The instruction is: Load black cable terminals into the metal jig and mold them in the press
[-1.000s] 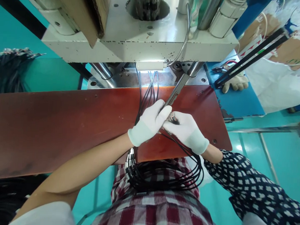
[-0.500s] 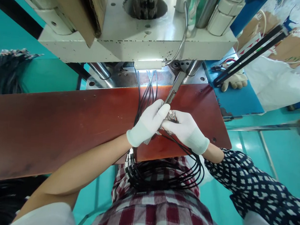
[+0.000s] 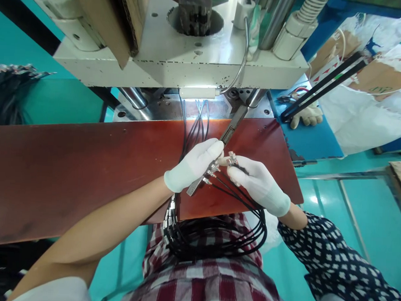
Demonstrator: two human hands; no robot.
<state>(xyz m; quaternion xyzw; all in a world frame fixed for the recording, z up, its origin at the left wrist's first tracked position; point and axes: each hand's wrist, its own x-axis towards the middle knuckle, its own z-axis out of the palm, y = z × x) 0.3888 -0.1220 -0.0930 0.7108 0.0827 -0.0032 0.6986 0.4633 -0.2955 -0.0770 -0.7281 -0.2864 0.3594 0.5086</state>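
Note:
My left hand (image 3: 200, 163), in a white glove, is closed around a long grey metal bar (image 3: 233, 124) that lies slantwise over the board. Several cable ends with shiny metal connectors (image 3: 211, 170) sit along the bar beside my left fingers. My right hand (image 3: 257, 181), gloved too, pinches a black cable with a metal connector (image 3: 232, 158) at its tip, just right of the bar. From there the black cables (image 3: 216, 252) loop down across my lap and come up at the left, where silvery sleeves (image 3: 170, 215) show. Other thin cables (image 3: 198, 124) run up under the machine.
A reddish-brown board (image 3: 88, 164) spans the front of a white press (image 3: 177, 73) with a lit white lamp (image 3: 198, 93). Right of it, a blue shelf (image 3: 322, 139) bears a glove (image 3: 307, 117) and black bars. More black cables (image 3: 12, 91) hang at the far left.
My right hand has drawn away to the right and down from my left hand, with a cable connector in its fingers. More connectors on the bar now show. My left hand keeps its hold.

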